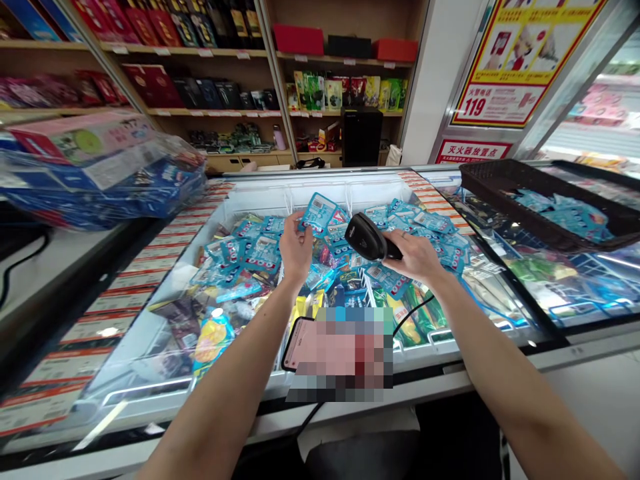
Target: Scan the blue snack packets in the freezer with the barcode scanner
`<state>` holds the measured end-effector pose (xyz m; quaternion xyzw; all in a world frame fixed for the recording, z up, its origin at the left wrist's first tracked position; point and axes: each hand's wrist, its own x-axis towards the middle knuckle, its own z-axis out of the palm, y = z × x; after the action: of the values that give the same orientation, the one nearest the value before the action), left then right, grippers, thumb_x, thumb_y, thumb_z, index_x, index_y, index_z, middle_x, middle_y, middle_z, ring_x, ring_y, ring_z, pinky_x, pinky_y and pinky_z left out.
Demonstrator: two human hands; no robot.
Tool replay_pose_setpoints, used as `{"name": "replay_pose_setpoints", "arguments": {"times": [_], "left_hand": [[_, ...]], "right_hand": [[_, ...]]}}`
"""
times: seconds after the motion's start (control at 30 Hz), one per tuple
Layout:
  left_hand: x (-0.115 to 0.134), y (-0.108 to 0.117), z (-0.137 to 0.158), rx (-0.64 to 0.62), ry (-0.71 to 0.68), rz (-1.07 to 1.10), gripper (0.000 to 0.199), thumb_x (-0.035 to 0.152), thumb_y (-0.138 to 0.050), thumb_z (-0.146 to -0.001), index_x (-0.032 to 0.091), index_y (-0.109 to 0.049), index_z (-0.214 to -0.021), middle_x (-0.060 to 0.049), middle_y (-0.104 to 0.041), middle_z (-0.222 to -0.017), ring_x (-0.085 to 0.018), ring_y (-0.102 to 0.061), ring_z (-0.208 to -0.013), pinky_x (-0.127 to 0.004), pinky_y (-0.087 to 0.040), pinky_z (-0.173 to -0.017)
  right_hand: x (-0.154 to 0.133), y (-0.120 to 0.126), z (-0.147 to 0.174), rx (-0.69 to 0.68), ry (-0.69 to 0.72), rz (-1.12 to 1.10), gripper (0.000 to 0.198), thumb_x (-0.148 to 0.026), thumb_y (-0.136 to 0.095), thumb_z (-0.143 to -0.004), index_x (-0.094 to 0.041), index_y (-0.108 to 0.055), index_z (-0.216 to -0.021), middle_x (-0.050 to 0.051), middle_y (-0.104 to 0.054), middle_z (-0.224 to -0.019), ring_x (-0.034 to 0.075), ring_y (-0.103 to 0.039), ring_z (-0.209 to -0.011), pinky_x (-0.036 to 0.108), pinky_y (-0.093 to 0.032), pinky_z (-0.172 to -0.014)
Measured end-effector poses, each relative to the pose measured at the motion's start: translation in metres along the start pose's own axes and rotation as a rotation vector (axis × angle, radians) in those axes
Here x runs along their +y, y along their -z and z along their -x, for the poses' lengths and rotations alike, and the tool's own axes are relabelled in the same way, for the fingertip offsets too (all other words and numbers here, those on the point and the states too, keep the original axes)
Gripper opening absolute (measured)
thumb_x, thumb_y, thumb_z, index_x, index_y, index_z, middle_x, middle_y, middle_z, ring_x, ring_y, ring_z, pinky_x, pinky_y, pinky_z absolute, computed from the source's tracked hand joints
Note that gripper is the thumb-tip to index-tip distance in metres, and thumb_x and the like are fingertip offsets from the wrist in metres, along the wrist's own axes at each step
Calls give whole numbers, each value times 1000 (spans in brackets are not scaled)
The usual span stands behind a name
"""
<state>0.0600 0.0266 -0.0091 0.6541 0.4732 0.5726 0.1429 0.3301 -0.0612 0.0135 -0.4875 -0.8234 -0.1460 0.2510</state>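
Note:
A blue ice cream packet [321, 211] is held up in my left hand [297, 250], its barcode side facing me. My right hand [416, 255] grips a black barcode scanner [367, 239] by the handle, its head turned toward the packet a short way off. Many like blue packets [263, 253] lie spread below both hands, over other wrapped goods in the chest freezer. A phone [300, 343] rests near the front edge between my forearms, partly blurred out. The scanner's black cable [413, 309] runs down past it.
To the right, a dark brown basket [480, 175] holding more blue packets sits on the freezer. Plastic-wrapped boxes [100, 167] are stacked at the left. Price-label strips [80, 340] line the freezer's sides. Shelves [190, 52] of goods stand behind.

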Motion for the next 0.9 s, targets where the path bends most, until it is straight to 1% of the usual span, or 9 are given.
{"name": "replay_pose_setpoints", "arguments": {"times": [0.17,0.3,0.4,0.5,0.6,0.67,0.73,0.83,0.9], "left_hand": [[-7,16,-9,98,-2,-238,34,32,-46,-88,20,-49,-120,-1,-56,-77,-14,-56,-64,-28,-47,-64],[-12,30,-12,92,18,-471,34,28,-44,-86,20,-51,-119,-6,-61,-89,-21,-59,-81,-37,-45,-79],[-7,34,-8,134,-18,-651,35,31,-47,-85,23,-55,-118,-12,-57,-116,-30,-51,-110,-45,-38,-91],[1,30,-3,41,-160,-660,34,39,-50,-85,26,-58,-116,-10,-55,-122,-31,-47,-114,-49,-32,-96],[3,23,0,-130,-310,-638,27,44,-53,-84,28,-64,-103,-7,-61,-111,-29,-50,-107,-50,-29,-98],[1,20,1,-204,-369,-655,21,42,-53,-84,28,-67,-93,-7,-63,-104,-28,-51,-104,-51,-27,-98],[-3,19,1,-227,-392,-682,18,34,-51,-85,28,-68,-87,-6,-63,-101,-27,-51,-102,-52,-27,-98],[-9,19,1,-210,-385,-711,24,20,-46,-86,28,-68,-82,-6,-63,-98,-26,-51,-102,-53,-27,-98],[-9,19,1,-198,-375,-711,26,17,-45,-85,27,-69,-81,-7,-63,-100,-27,-51,-103,-55,-23,-101]], "right_hand": [[0,2,0,6,-29,8,42,-39,-56,-82,-20,-53,-120,6,-66,-100,21,-62,-82,29,-42,-66],[1,2,0,14,-37,15,42,-39,-57,-81,-20,-54,-119,6,-66,-101,21,-63,-82,29,-41,-65],[1,2,0,-1,-46,13,42,-39,-57,-81,-20,-54,-119,6,-66,-102,21,-63,-83,29,-41,-65],[2,1,0,-15,-50,10,42,-39,-57,-81,-21,-54,-119,6,-66,-104,22,-63,-85,29,-41,-65],[1,1,0,-28,-52,17,43,-38,-57,-82,-21,-53,-120,7,-66,-106,22,-63,-87,29,-41,-65],[1,0,0,-36,-54,26,43,-39,-57,-82,-21,-53,-121,7,-66,-106,22,-63,-87,29,-41,-64],[1,0,0,-41,-53,34,43,-39,-57,-82,-21,-53,-121,7,-66,-106,22,-63,-87,28,-41,-63],[1,-1,1,-46,-51,38,42,-39,-56,-82,-21,-54,-120,6,-66,-106,21,-63,-85,28,-41,-63],[1,-1,1,-48,-52,41,41,-39,-56,-82,-21,-54,-120,6,-66,-106,21,-63,-85,28,-41,-64]]}}
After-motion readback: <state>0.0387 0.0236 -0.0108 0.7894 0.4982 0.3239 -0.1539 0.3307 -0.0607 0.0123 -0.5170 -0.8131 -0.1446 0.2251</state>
